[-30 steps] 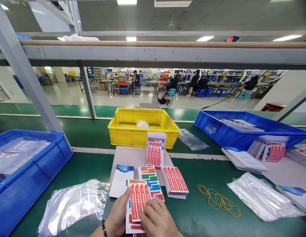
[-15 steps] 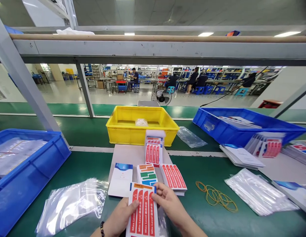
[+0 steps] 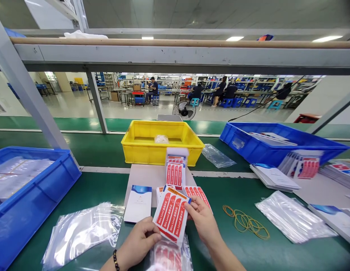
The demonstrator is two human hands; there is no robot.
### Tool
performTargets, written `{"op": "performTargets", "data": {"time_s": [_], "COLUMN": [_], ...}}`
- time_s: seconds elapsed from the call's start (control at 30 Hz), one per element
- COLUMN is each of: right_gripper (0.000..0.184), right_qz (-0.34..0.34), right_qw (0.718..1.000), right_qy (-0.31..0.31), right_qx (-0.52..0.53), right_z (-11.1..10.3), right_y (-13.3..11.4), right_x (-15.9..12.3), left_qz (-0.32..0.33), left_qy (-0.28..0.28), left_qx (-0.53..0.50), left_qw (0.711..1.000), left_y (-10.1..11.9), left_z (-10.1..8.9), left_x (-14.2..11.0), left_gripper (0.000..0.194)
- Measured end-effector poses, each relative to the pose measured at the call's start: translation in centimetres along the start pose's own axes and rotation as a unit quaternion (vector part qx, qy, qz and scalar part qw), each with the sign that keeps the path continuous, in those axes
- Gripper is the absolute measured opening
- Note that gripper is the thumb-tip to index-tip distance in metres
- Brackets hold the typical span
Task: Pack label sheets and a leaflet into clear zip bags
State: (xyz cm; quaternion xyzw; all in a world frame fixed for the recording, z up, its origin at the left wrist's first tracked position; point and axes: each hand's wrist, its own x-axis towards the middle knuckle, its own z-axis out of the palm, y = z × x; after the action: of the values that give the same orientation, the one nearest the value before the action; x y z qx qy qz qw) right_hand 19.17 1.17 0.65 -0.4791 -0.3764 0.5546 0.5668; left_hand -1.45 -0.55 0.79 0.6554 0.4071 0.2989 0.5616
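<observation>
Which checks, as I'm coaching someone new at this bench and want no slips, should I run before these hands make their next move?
1. Right-hand grip: ok. The fingers of the right hand pinch the printed sheets near their upper right corner.
2. Left-hand grip: cannot tell. The left hand is at the lower left edge; contact is unclear.
3. Sheets squared up: not ok. Edges of a sheet behind show past the front one.
4. Clear bag below, mouth open: cannot tell.
5. Spare clear bags at hand: ok, lying on the left.
6. Rubber bands out of the way: ok, lying to the right of the right hand.
</observation>
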Motion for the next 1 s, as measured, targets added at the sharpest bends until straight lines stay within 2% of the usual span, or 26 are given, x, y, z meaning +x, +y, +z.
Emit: {"op": "performTargets", "data": {"time_s": [0.1, 0.27, 0.37, 0.47, 0.57, 0.63, 0.73, 0.87, 0.93, 1.0], "right_gripper": [0.042, 0.041, 0.038, 0.016, 0.017, 0.012, 0.012, 0.021, 0.031, 0.036], "right_qz": [0.002, 0.02, -0.012, -0.072, -0.092, -0.077, -0.056, -0.026, -0.01, 0.0], "right_qw": [1.0, 0.995, 0.989, 0.957, 0.918, 0.911, 0.917, 0.935, 0.942, 0.944], "right_qy": [-0.015, -0.093, -0.119, -0.174, -0.256, -0.286, -0.277, -0.23, -0.213, -0.199], "right_qx": [-0.021, -0.017, -0.085, -0.221, -0.288, -0.288, -0.283, -0.268, -0.261, -0.262], "right_z": [-0.1, 0.7, 1.2, 1.5, 1.6, 1.6, 1.3, 0.9, 0.7, 0.7], "right_y": [0.2, 1.3, 1.4, 0.8, 0.2, 0.2, 0.4, 0.2, 0.1, 0.1], "right_x": [0.0, -0.6, -1.3, -1.9, -2.3, -2.4, -2.2, -2.2, -2.2, -2.2], "left_qz": [-0.01, -0.014, -0.023, 0.004, 0.017, 0.009, -0.005, -0.09, -0.12, -0.124], "left_qy": [0.035, 0.038, 0.065, 0.092, 0.11, 0.12, 0.114, 0.085, 0.081, 0.092], "left_qx": [-0.023, -0.021, -0.032, -0.057, -0.083, -0.097, -0.124, -0.169, -0.15, -0.123], "left_qw": [0.999, 0.999, 0.997, 0.994, 0.99, 0.988, 0.986, 0.978, 0.978, 0.98], "left_y": [-0.3, -0.5, -0.5, -0.4, -0.3, -0.3, -0.2, -0.2, -0.2, -0.1], "left_z": [0.1, 0.4, 0.4, 0.3, 0.4, 0.6, 0.7, 0.6, 0.5, 0.5], "left_x": [0.2, 0.0, 0.0, 0.1, 0.3, 0.3, 0.3, 0.3, 0.3, 0.3], "left_gripper": [0.02, 0.025, 0.029, 0.032, 0.032, 0.032, 0.03, 0.036, 0.035, 0.036]}}
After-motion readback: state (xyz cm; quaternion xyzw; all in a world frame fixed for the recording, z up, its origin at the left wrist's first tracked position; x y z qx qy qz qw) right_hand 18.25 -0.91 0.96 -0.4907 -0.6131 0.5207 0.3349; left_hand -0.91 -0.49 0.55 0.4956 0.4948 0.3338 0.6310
